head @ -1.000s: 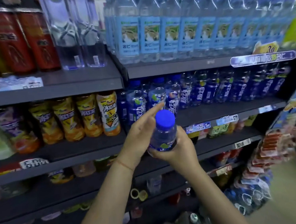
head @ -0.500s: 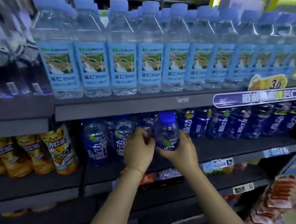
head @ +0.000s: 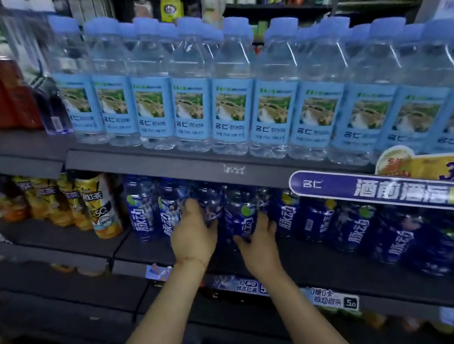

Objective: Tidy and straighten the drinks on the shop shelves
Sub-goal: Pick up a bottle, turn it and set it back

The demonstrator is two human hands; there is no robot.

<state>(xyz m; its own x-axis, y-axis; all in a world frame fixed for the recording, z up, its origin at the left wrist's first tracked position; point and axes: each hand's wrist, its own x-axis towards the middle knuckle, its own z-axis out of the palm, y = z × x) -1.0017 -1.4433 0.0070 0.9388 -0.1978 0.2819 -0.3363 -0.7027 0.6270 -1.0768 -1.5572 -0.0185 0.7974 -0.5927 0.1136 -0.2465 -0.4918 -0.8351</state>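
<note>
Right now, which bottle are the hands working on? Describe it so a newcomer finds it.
Find the long row of clear water bottles with pale blue labels. On the shelf below stands a row of dark blue bottles. The blue bottle is the one that the right hand grips, beside the left hand.

The blue drink bottles stand packed side by side under the upper shelf edge, leaving little headroom; bare shelf board lies open along their front.
</note>
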